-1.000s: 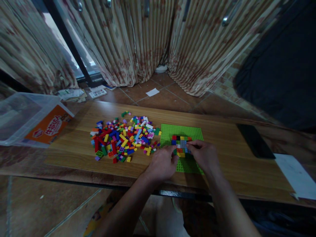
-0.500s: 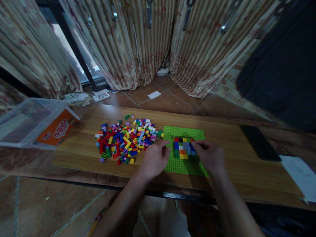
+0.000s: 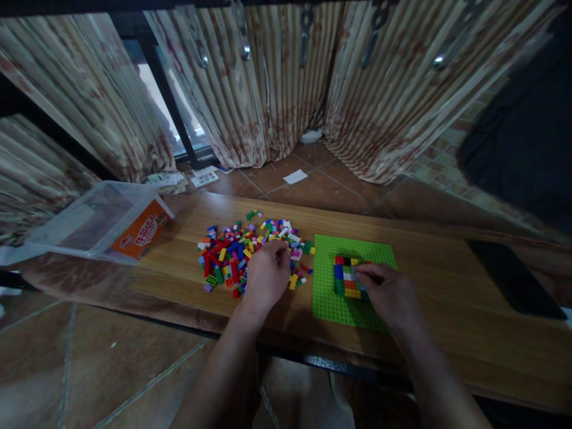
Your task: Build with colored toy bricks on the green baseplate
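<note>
A green baseplate (image 3: 328, 304) lies on the wooden table, with a small block of multicoloured bricks (image 3: 345, 277) built on it. My right hand (image 3: 388, 295) rests on the right side of that block, fingers curled against it. My left hand (image 3: 265, 275) lies over the right part of a pile of loose coloured bricks (image 3: 227, 253), fingers bent down into the pile. What the left fingers hold, if anything, is hidden.
A clear plastic box with an orange label (image 3: 107, 221) lies on its side at the table's left end. A dark phone (image 3: 513, 277) lies at the right. Striped curtains (image 3: 277, 83) hang behind, and papers (image 3: 295, 176) lie on the tiled floor.
My left hand has moved left from the baseplate's edge onto the brick pile. The right hand stays at the built block. The camera has tilted, shifting everything right.
</note>
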A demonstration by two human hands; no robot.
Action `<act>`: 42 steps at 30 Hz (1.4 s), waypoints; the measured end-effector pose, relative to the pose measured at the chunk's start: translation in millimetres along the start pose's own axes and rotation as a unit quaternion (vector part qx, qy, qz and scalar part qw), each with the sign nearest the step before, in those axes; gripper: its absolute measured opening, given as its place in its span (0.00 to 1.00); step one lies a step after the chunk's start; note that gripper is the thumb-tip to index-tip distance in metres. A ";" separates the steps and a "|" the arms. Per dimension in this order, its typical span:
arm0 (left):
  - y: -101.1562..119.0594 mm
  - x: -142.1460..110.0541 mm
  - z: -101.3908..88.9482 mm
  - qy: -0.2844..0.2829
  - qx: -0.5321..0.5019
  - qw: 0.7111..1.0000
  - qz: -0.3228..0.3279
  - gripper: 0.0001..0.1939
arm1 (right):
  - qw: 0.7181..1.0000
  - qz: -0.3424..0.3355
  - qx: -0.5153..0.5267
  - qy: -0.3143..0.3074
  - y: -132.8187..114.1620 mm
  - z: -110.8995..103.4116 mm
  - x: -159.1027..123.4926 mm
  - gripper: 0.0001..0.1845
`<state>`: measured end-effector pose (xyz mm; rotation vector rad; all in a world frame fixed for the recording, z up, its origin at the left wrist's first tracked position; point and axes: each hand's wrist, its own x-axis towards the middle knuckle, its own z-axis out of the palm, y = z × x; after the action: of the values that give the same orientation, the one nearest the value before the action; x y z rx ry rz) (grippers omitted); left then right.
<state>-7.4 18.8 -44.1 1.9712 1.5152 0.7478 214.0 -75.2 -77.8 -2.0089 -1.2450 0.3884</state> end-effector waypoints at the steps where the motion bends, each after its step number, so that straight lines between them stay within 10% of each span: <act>1: -4.5 2.2 -3.7 0.012 0.021 1.000 -0.010 0.11 | 1.000 0.004 0.001 0.001 0.1 0.0 -0.1 0.14; 15: -14.0 7.5 -9.0 -0.024 0.191 0.981 -0.014 0.11 | 0.991 0.046 0.036 0.123 -12.0 -11.1 0.5 0.15; 30: -6.9 9.1 -13.7 0.051 0.134 0.990 -0.005 0.10 | 0.976 0.050 0.133 0.167 -12.7 -10.7 2.8 0.14; 37: 21.7 -19.2 14.5 -0.140 -0.003 0.976 0.166 0.09 | 0.982 -0.144 0.117 -0.014 -33.9 -8.8 -11.2 0.13; 42: 27.8 -24.8 22.7 -0.188 -0.049 0.957 0.213 0.09 | 0.973 -0.164 0.081 -0.139 -36.9 -11.9 -17.2 0.13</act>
<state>22.1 -13.3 -43.0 2.2345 0.8271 0.5542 188.8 -85.3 -45.2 -1.6130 -1.6304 0.6014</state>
